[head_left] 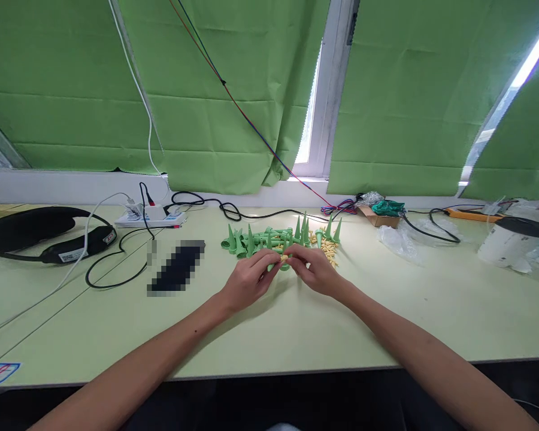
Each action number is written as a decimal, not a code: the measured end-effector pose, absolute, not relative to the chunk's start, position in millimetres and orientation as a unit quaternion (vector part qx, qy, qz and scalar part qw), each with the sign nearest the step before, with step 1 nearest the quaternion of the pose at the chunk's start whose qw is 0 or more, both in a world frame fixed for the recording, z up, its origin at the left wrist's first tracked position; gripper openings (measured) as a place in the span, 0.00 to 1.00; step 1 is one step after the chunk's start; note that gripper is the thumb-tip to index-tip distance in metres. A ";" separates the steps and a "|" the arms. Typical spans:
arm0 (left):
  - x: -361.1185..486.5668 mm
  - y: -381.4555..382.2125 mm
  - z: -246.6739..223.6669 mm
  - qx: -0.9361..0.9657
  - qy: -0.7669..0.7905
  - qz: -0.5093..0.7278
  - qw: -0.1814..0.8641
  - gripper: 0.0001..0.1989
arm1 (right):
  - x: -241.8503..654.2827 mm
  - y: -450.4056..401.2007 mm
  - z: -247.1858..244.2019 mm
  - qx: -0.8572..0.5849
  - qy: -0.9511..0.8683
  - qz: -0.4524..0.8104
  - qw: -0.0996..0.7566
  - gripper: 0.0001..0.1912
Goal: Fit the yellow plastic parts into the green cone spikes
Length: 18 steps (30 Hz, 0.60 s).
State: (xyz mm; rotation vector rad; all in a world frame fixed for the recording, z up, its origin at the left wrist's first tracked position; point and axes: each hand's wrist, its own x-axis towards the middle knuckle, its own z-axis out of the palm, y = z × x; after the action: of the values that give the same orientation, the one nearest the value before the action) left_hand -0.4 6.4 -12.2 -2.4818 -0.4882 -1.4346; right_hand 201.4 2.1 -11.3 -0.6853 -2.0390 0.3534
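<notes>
We pinched small yellow plastic piece (284,258) between left hand (250,276) and right hand (315,271) fingertips, neither nearer; long axis unclear; green plastic cones (250,241) stood beyond.

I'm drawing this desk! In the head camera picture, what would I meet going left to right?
Black curved band, white power strip, left hand, small yellow piece, right hand, cardboard box, white cup.

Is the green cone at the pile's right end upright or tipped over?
Upright: the green cone points upward, beside the yellow pieces.
</notes>
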 end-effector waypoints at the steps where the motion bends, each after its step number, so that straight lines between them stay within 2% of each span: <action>1: -0.4 6.7 -12.9 -0.847 -0.168 -0.491 0.117 0.06 | 201.4 2.1 -11.3 -0.279 -0.829 0.141 0.463 0.07; 18: -0.8 5.4 -17.0 -0.847 -0.177 -0.484 0.126 0.06 | 203.1 4.1 -13.5 -0.289 -0.841 0.122 0.441 0.09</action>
State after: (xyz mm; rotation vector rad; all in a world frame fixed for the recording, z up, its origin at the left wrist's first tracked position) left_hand -0.8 5.4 -17.0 -2.4681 -0.5163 -1.4111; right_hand 203.1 4.1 -13.5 -0.7174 -2.0884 0.3030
